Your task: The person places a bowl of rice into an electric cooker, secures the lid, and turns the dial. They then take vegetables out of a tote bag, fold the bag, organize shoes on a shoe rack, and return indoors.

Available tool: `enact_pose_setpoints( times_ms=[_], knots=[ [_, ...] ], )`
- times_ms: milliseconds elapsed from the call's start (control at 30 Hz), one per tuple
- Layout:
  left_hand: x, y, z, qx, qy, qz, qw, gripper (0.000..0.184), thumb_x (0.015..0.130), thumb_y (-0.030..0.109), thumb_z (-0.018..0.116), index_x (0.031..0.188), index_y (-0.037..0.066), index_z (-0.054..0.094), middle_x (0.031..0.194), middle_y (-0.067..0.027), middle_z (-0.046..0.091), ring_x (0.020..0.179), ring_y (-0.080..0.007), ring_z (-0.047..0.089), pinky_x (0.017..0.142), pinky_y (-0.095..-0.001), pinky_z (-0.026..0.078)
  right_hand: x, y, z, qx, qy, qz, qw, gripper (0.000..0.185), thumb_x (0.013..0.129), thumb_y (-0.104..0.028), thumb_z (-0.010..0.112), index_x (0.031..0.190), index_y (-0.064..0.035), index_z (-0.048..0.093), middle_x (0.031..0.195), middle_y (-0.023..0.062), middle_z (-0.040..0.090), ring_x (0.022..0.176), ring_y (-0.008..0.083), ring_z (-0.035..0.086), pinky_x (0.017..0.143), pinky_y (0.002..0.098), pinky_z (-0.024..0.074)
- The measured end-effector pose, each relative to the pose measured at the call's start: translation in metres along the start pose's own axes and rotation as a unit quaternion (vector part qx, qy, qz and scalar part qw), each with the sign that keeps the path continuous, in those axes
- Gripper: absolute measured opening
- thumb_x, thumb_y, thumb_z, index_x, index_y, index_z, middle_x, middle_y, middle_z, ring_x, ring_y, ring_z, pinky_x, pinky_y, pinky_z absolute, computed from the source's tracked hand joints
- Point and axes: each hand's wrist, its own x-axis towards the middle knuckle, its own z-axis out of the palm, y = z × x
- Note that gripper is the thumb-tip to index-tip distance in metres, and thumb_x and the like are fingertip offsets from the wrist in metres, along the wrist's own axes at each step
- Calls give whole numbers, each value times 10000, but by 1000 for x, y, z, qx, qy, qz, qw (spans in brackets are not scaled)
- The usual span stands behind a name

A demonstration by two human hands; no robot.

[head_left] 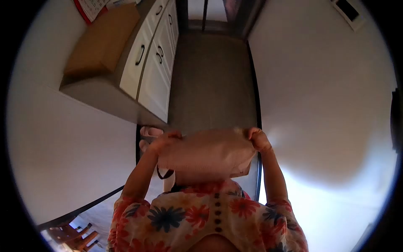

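**Between two hands, above a narrow passage floor: a pinkish-tan bag held out by its upper edge**

In front of the flowered top, the bag spans crosswise between the left hand and the right hand; the left fingers close over its upper left part, somewhat blurred, while the right fingers pinch its upper right corner; whether it is paper or cloth, I cannot tell. The step in hand looks like holding and spreading the bag; any move from here calls for both grips staying firm and level, since its body looks soft enough to sag or crease. A dark loop shows by its lower left edge; whether it belongs to the bag is unclear. Beyond the left hand, pale slippers lie on the floor by the white-fronted cabinet; a cardboard box rests on the cabinet top.
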Motion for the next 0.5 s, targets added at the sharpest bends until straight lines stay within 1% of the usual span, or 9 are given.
enact_pose_setpoints(
  times_ms=[33,67,133,200,300,367,400,467,500],
  knots=[
    [-22,59,52,43,20,-6,999,184,701,88,593,863,66,507,823,-27,507,797,-132,499,714,-249,412,16,-21,-2,-40,-3,-7,999,182,665,107,438,667,-19,570,755,75,565,711,174,516,664,277,435],
    [-19,101,77,85,40,-16,995,202,672,33,591,849,66,501,801,-21,499,779,-127,494,695,-243,412,42,-41,0,-77,-3,-12,997,172,663,89,469,725,-21,585,799,84,577,753,182,530,696,286,441],
    [14,144,85,167,62,31,984,234,644,3,589,852,60,498,793,-16,501,755,-139,493,671,-247,414,80,-85,-5,-132,-29,-19,991,232,657,43,534,873,-32,580,915,100,574,864,202,530,776,307,431],
    [60,171,69,238,86,70,965,226,644,-18,555,856,40,506,802,-26,523,745,-153,506,653,-276,428,120,-136,-20,-169,-77,-21,982,411,649,-13,603,1054,-49,538,1060,115,545,1003,223,503,871,329,399],
    [128,249,83,437,109,245,859,203,666,-10,521,862,43,519,819,-64,555,737,-187,528,651,-307,440,173,-225,-18,-266,-39,-75,960,549,680,-20,620,1193,-93,439,1179,96,473,1097,231,439,913,340,373],
    [177,295,103,496,35,310,810,231,659,27,555,887,57,547,844,-79,577,760,-216,551,665,-312,438,188,-288,40,-436,-30,-121,891,633,640,-101,682,1212,-93,412,1208,98,446,1122,238,413,939,342,341],
    [201,314,111,528,-4,330,783,246,655,46,572,900,64,561,857,-86,588,772,-230,562,672,-314,437,206,-299,64,-506,-24,-137,851,680,620,-141,713,1222,-93,398,1223,99,433,1134,241,399,952,343,325],
    [241,344,144,580,-61,318,748,261,683,89,569,944,82,558,854,-114,591,791,-271,571,679,-341,445,243,-308,78,-575,-83,-143,802,710,589,-212,737,1209,-98,410,1222,100,435,1130,252,399,964,355,302],
    [257,368,160,586,-94,289,751,237,714,72,548,950,88,553,886,-115,587,808,-275,569,682,-343,443,264,-316,74,-604,-112,-143,776,727,574,-247,749,1203,-101,416,1221,100,437,1128,257,399,970,360,290]
  ],
)
